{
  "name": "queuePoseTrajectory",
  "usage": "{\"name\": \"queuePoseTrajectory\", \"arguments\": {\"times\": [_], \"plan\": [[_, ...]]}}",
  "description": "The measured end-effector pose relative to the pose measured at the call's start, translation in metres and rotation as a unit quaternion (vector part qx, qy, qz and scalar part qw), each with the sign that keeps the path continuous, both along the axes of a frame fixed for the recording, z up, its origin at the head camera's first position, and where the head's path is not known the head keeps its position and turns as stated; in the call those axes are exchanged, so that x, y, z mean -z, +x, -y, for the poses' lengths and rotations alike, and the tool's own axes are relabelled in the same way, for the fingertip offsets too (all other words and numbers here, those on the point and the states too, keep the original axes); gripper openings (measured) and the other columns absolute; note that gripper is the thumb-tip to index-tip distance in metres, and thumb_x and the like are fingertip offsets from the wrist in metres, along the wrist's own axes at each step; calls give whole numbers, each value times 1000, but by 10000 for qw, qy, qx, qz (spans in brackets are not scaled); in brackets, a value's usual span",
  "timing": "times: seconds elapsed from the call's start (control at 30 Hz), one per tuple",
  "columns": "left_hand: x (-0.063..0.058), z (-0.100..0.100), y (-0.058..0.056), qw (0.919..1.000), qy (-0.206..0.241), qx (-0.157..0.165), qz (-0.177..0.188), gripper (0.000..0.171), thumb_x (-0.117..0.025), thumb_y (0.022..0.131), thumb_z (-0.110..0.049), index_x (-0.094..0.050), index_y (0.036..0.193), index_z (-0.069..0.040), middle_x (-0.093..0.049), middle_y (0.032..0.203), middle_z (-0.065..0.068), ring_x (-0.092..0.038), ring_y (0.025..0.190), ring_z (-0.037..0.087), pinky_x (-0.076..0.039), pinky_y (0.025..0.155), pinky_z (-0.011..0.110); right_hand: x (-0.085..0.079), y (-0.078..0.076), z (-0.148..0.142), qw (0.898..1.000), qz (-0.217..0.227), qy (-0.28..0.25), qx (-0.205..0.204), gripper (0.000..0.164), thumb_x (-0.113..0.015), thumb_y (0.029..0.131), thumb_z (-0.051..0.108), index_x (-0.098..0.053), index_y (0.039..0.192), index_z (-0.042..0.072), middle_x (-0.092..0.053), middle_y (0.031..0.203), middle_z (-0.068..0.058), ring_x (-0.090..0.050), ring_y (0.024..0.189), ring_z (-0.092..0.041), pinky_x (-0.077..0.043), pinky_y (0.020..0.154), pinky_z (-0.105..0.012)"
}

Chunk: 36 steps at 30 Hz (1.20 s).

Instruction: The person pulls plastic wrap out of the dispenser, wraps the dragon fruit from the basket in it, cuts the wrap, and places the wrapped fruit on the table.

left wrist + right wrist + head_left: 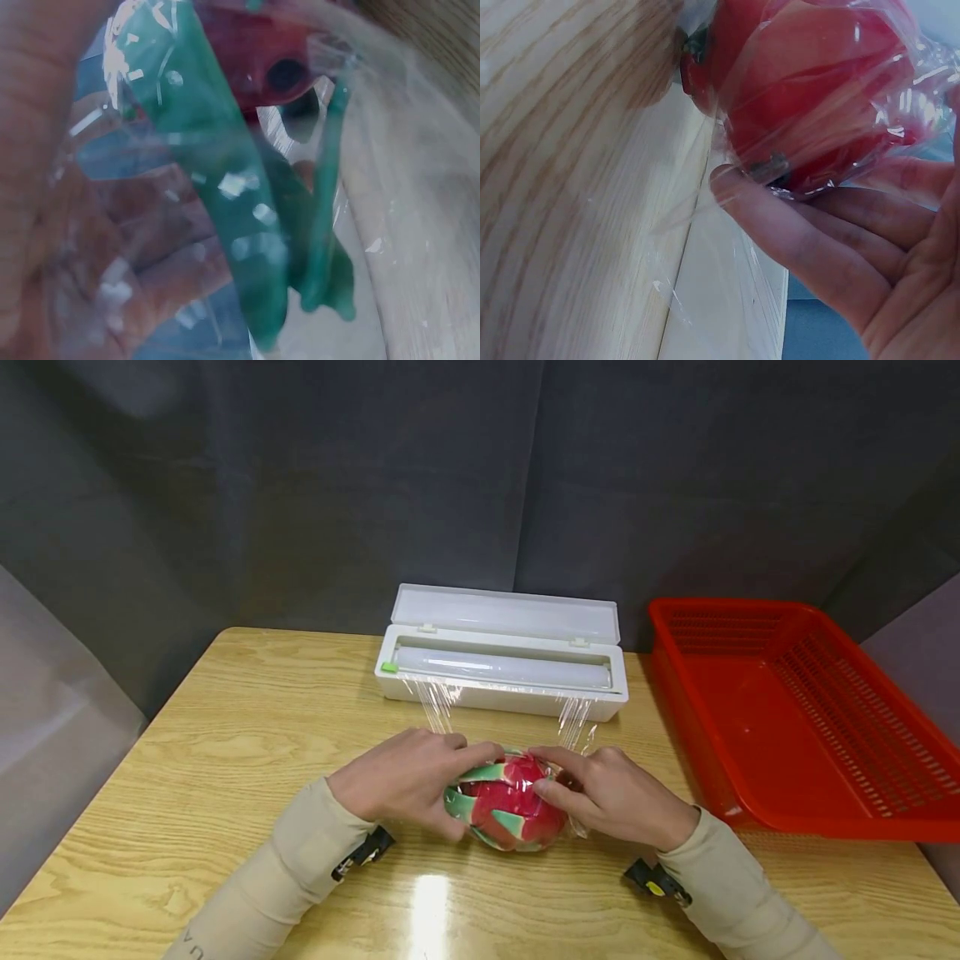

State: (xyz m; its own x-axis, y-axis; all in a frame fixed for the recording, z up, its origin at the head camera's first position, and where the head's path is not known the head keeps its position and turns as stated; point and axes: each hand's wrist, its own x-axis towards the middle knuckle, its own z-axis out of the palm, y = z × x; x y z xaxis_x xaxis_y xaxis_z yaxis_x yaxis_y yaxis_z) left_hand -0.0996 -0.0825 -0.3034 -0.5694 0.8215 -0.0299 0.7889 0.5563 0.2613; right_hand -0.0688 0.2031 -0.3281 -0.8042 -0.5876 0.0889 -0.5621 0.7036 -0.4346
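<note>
Beige sleeves (pixel 300 860) are being worn nearest the head camera, black wrist devices (pixel 363 852) being carried below them. By the left hand (pixel 411 777), the left end of a red-and-green dragon fruit (pixel 517 802) is being gripped between thumb and fingers, through cling film (pixel 573 718). By the right hand (pixel 611 793), the right end is being held likewise. The fruit is being kept between the hands, in front of the white dispenser (pixel 501 697); whether it is being rested on the tabletop (pixel 225 752) cannot be told. Film is being stretched from the fruit back to the dispenser. Wrapping is probably being done best if the film is being held taut, wrinkles are being smoothed outward and loose sides are being tucked beneath, the green slider (pixel 389 667) being saved for cutting. A few letters are being shown on the left sleeve, too partial for a sure reading; no legible brand is being displayed on the dispenser or the red basket (pixel 697 727)
</note>
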Motion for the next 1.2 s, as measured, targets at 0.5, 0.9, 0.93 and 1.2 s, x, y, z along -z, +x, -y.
{"name": "queuePoseTrajectory", "arguments": {"times": [0.5,0.9,0.93,1.2], "plan": [[1,0,-1,9997,147,50,195,77,-80,72,-46,-54,142,-28,-70,100,-11,-59,74,5,-52,70,22,0,0,1,9999,99,-80,-16,47,-61,102,45,-64,137,13,-82,103,1,-79,87,-10,-64,77,-28],[3,0,-2,9990,233,95,376,76,-79,72,-45,-55,142,-26,-71,100,-12,-60,75,5,-51,68,21,1,-1,-1,9996,139,-210,-137,43,-58,104,40,-64,136,13,-81,92,6,-75,77,1,-63,75,-22],[3,0,-2,9989,237,97,398,76,-79,72,-44,-55,142,-25,-71,100,-13,-60,75,5,-51,68,21,1,-1,-1,9996,161,-209,-137,43,-58,104,40,-64,136,13,-81,90,7,-73,75,3,-62,74,-21],[2,0,-3,9976,290,127,611,76,-79,74,-44,-54,143,-24,-73,102,-13,-61,77,2,-55,74,19,1,-1,0,9993,283,-203,-105,43,-57,105,39,-65,138,12,-78,81,11,-58,62,14,-59,71,-16]]}}
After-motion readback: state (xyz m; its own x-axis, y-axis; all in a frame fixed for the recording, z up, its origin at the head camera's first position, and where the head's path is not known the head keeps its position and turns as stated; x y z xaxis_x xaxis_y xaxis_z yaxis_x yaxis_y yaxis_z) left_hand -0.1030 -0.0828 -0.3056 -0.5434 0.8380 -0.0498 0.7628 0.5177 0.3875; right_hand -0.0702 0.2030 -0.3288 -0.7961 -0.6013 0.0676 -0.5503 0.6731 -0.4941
